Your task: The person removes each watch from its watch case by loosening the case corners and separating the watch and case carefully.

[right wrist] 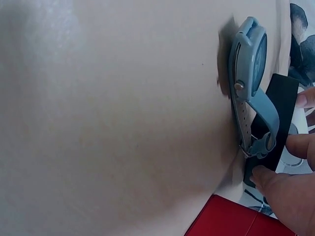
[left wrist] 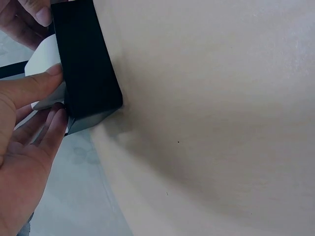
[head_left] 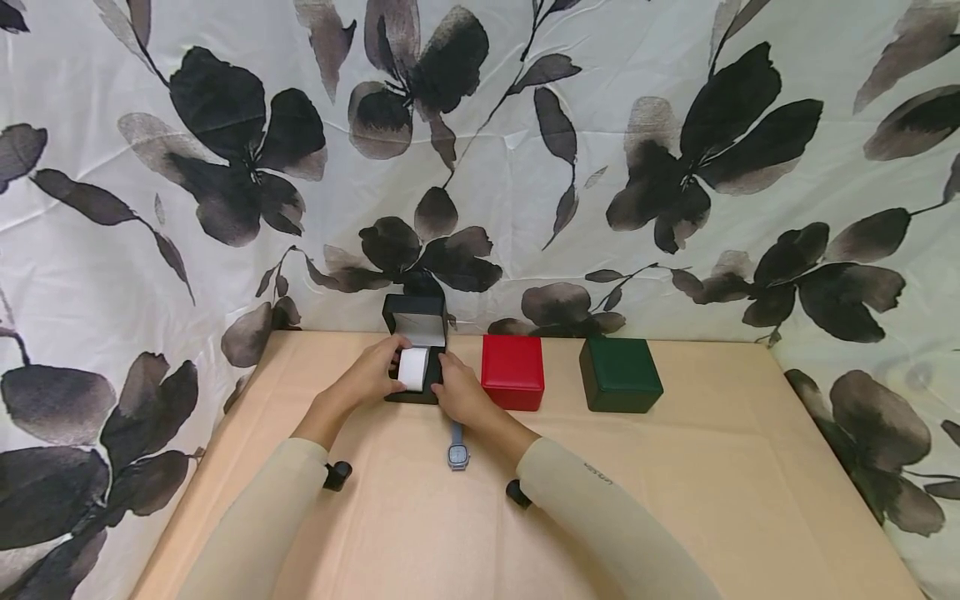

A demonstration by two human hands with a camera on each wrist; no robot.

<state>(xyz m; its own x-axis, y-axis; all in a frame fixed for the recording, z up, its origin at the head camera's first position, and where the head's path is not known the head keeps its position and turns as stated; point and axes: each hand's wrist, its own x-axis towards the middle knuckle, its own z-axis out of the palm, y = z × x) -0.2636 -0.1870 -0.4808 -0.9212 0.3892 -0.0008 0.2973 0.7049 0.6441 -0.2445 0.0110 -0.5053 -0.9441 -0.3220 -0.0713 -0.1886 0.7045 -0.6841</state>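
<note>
A black watch box (head_left: 406, 398) stands with its lid raised at the back of the table. Inside it sits a white cushion (head_left: 413, 369), which my left hand (head_left: 367, 375) pinches from the left side. The left wrist view shows the thumb on the white cushion (left wrist: 44, 56), with the fingers on its other side. At the box's right side, my right hand (head_left: 460, 390) grips the wall, its thumb against the dark front in the right wrist view. A light blue wristwatch (head_left: 458, 456) lies in front of the box, strap buckled into a loop, near the right wrist.
To the right of the black box stand a closed red box (head_left: 512, 372) and a closed dark green box (head_left: 621, 375). A white cloth with dark flowers (head_left: 525, 167) hangs behind the beige table (head_left: 637, 492).
</note>
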